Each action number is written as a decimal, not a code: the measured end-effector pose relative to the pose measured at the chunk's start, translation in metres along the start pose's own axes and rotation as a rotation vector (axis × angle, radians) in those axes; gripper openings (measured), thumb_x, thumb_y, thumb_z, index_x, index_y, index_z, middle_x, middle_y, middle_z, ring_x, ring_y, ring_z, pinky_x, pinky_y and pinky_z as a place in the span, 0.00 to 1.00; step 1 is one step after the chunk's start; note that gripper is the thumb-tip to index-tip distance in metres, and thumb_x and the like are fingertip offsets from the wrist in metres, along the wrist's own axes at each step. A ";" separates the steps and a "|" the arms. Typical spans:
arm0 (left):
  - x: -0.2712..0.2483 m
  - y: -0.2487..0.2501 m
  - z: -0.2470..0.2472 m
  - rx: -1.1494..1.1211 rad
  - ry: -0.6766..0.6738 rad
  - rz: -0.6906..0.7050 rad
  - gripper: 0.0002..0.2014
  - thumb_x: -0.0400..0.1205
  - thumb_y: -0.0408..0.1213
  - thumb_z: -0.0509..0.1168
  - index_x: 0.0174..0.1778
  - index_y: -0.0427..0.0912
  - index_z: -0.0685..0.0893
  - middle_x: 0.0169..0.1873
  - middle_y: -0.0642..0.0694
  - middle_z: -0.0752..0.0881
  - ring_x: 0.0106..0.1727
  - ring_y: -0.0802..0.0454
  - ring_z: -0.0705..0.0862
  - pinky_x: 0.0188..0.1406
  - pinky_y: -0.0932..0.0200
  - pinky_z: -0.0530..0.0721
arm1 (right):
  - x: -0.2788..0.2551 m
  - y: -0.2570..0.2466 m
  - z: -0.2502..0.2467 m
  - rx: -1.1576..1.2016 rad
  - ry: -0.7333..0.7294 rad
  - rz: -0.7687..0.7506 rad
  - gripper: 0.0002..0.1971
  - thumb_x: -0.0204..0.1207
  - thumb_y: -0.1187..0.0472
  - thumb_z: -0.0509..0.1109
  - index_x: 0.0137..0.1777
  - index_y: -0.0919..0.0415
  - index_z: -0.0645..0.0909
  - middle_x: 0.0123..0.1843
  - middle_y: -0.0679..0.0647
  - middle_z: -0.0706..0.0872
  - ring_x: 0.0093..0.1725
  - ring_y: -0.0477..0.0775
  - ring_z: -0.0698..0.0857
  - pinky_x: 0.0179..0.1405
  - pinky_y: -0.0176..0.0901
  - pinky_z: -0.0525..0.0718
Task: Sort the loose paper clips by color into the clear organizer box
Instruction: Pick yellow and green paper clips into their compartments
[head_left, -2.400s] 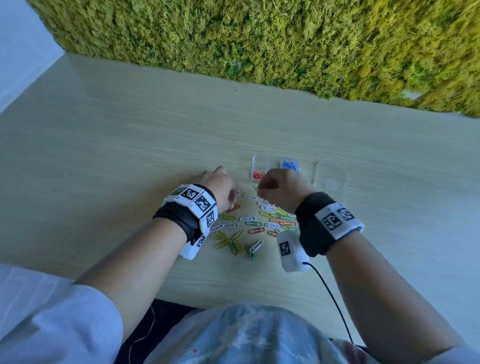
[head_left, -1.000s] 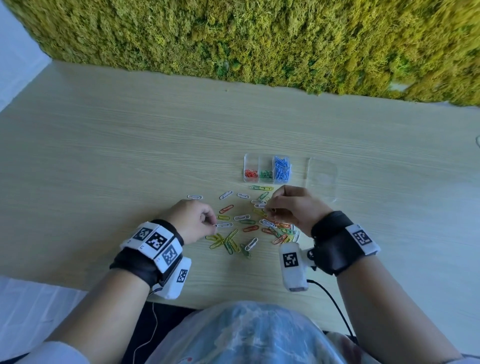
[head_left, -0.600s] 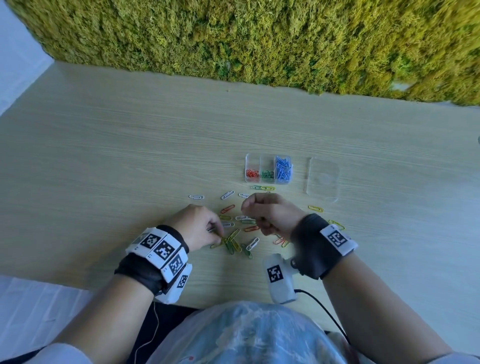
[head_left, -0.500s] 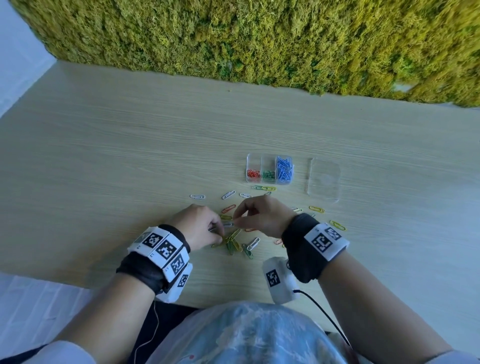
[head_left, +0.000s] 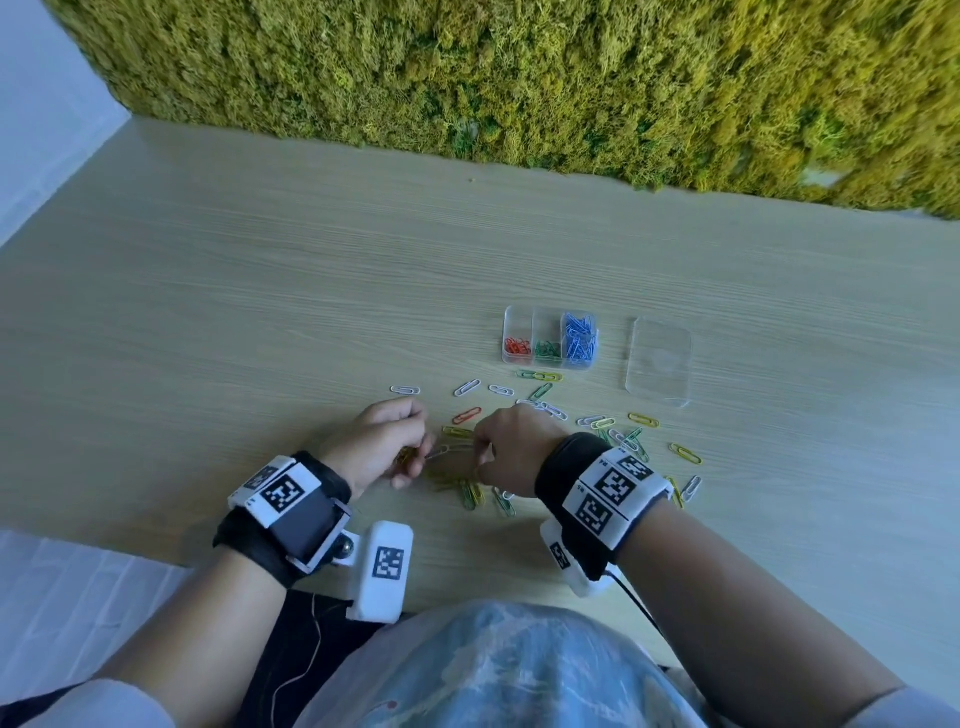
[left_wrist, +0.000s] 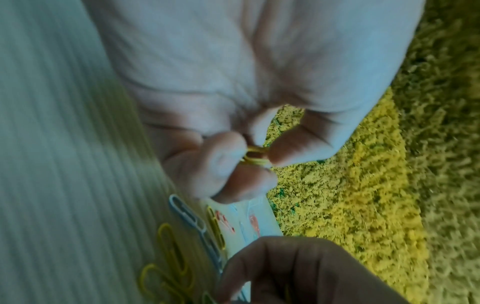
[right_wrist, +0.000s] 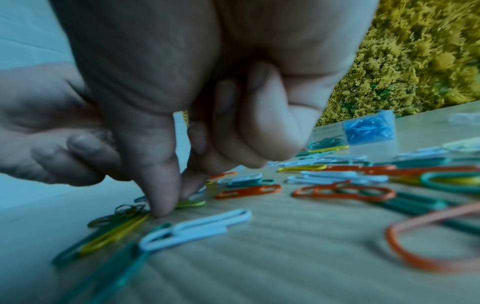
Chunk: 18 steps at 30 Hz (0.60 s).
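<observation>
Yellow paper clips (left_wrist: 255, 158) are showing only as a small bundle of wire loops between the thumb and curled fingers of the left hand (head_left: 376, 441); their count is not readable, and both wrist views are blurring. The left hand is pinching this bundle just above the table (head_left: 260, 291). The right hand (head_left: 511, 449) is hiding several loose clips (head_left: 470, 387) beneath it in the head view. In the right wrist view, its thumb and index fingertip (right_wrist: 162, 197) are pressing down together onto a yellow clip (right_wrist: 191, 204) lying on the table, with the other fingers curling into the palm. The clear organizer box (head_left: 550, 338) is standing on the table beyond the hands, well apart from them, with 3 compartments holding red, green and blue clips. Its clear lid (head_left: 660, 361) is lying flat just beside it, on the right.
</observation>
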<state>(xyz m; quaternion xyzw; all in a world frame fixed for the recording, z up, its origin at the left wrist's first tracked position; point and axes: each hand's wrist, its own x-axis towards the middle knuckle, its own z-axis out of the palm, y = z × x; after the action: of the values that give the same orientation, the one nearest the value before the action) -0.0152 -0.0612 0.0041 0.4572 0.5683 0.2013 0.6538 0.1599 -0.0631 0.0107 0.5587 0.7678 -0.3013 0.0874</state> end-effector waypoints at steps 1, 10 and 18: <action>-0.002 0.001 0.000 -0.046 -0.003 0.000 0.13 0.81 0.20 0.51 0.34 0.41 0.69 0.24 0.47 0.76 0.20 0.54 0.72 0.13 0.68 0.63 | 0.000 0.000 0.000 -0.005 0.007 0.000 0.12 0.76 0.58 0.64 0.55 0.56 0.85 0.54 0.56 0.87 0.53 0.57 0.85 0.41 0.40 0.77; -0.008 -0.004 0.002 0.782 0.008 0.104 0.06 0.71 0.43 0.70 0.39 0.57 0.80 0.23 0.57 0.75 0.24 0.58 0.73 0.26 0.63 0.70 | 0.002 0.001 0.002 0.059 -0.018 0.013 0.08 0.72 0.57 0.67 0.47 0.56 0.86 0.48 0.52 0.88 0.43 0.52 0.82 0.38 0.40 0.79; -0.006 0.001 0.009 1.079 0.070 0.201 0.03 0.76 0.40 0.68 0.41 0.52 0.87 0.25 0.63 0.73 0.32 0.61 0.76 0.32 0.67 0.70 | -0.009 0.017 -0.003 1.083 -0.055 0.047 0.06 0.66 0.70 0.69 0.34 0.60 0.77 0.28 0.58 0.79 0.25 0.51 0.76 0.25 0.39 0.75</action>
<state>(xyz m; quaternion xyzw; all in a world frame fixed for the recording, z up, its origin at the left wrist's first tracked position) -0.0084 -0.0683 0.0074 0.7725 0.5659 -0.0421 0.2849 0.1790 -0.0650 0.0111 0.5326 0.4877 -0.6662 -0.1861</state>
